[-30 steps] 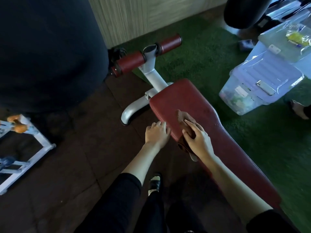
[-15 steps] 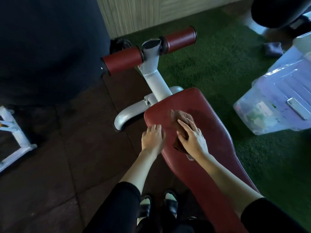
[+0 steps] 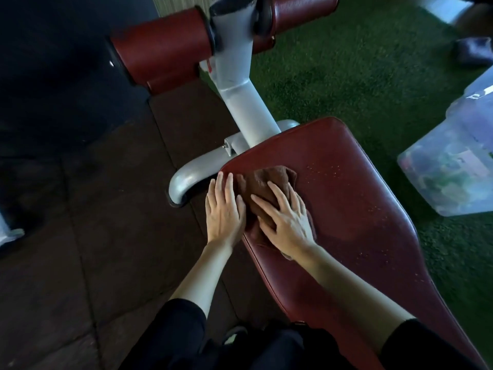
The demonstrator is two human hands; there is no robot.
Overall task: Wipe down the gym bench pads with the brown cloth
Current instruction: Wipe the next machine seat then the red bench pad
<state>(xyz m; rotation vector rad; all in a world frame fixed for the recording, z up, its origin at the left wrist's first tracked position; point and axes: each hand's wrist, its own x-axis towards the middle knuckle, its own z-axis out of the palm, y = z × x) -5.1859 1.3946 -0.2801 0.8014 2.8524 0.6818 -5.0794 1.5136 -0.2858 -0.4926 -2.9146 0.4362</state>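
The right hand (image 3: 286, 222) pressed flat on the brown cloth (image 3: 262, 182) atop the red bench pad (image 3: 360, 198); the left hand (image 3: 224, 209) rested just beside, fingers straight, on the pad's edge.

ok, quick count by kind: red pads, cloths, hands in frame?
seat pad: 1
roller pads: 2
brown cloth: 1
hands, left hand and right hand: 2
total: 6

Left hand (image 3: 224, 209) and right hand (image 3: 286, 220) lie flat, fingers spread.
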